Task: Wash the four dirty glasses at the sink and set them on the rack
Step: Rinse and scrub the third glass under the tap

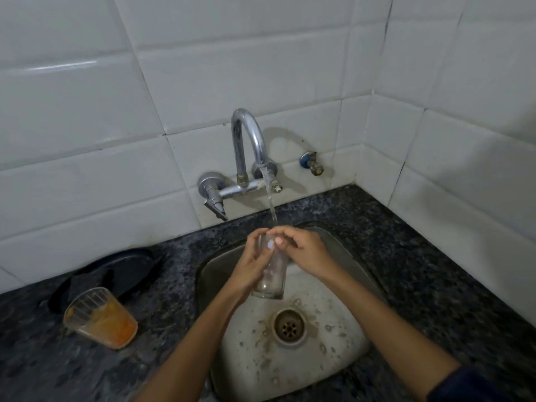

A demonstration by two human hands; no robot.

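Over the steel sink [220,265] I hold a clear glass [271,281] upright under the running stream from the tap [249,140]. My left hand [249,265] wraps its left side. My right hand [304,250] grips the rim from the right, with fingertips reaching over the mouth. Water falls onto the rim and my fingers. A second glass [101,317], smeared with orange residue, stands on the dark granite counter [406,256] left of the sink. No rack is in view.
A black pan or plate [116,268] lies on the counter behind the orange-stained glass. The drain [290,326] sits in the middle of the wet basin. White tiled walls close the back and right sides; a small valve [311,163] sticks out right of the tap.
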